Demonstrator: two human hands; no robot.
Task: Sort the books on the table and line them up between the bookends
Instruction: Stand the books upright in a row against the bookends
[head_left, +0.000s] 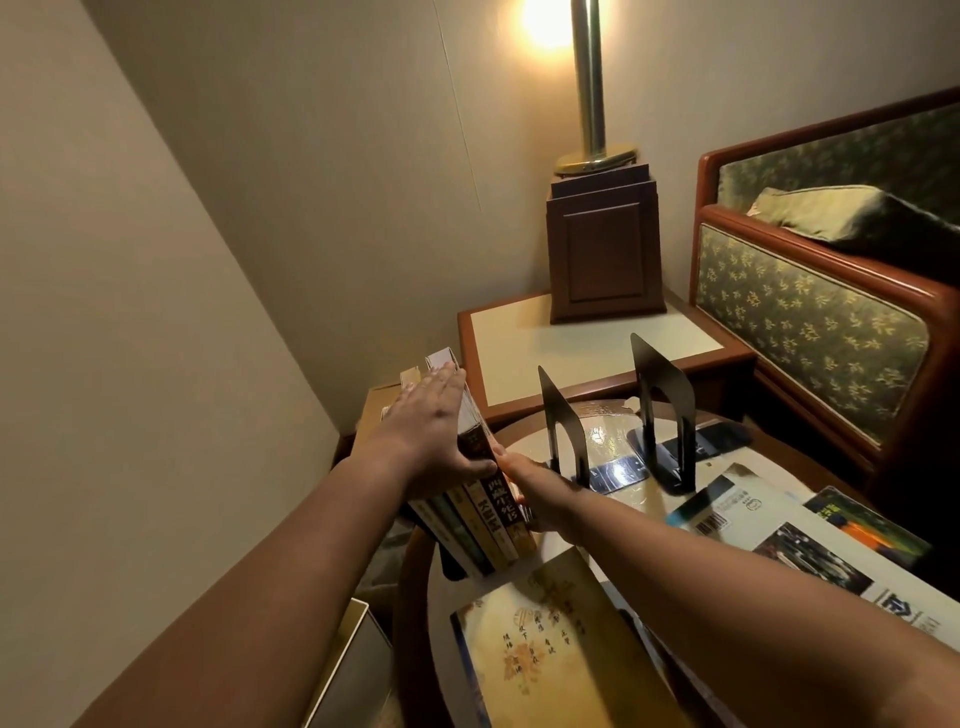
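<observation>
While both hands clamp the block of upright paperbacks (496, 519), I read this as the gather-and-carry step, placement not done.

Left hand (431, 431): fingers flat on the block's outer left cover, thumb hooked over the spines. That's a grip.
Right hand (527, 486): flat against the block's right face, fingers look straight, tips partly hidden behind the books. Pressing, not wrapping.

The block stands tilted at the left edge of the round glass-topped table (608, 441), left of both stops and not between them. The nearer black sheet-metal bookend (563, 431) and the farther black sheet-metal bookend (667, 405) stand upright and apart, with an open gap between them.

Lying flat and unsorted: a yellow-covered book (545, 654) near me, a white-covered book (779, 530) and a green-covered book (878, 525) to the right.

My call on the next move: keep the squeeze even, shift the block right into the gap, and seat it square against one bookend. The risk I see is inner books slipping out if pressure drops. The flat ones need picking up after.
</observation>
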